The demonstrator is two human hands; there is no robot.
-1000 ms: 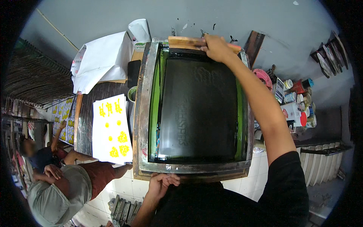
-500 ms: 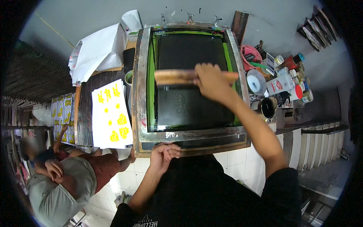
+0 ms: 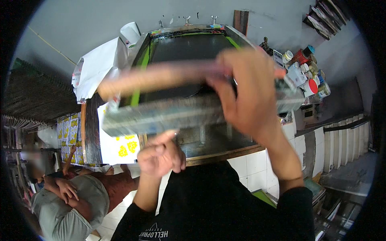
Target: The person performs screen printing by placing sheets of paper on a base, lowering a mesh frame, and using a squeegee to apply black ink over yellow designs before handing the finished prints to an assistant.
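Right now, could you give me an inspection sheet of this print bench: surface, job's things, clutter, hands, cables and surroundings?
Surface: tiled bench with a wooden front edge.
Job's things: screen-printing frame with green-edged dark mesh; wooden-handled squeegee, lifted above the frame, blurred.
Clutter: paint pots and jars at the right; white sheet with yellow prints and crumpled white paper at the left.
Hands: right hand grips the squeegee; left hand loosely curled below the blade, contact unclear.
Cables: nothing seen.
Surroundings: grey wall; another person sits at lower left.
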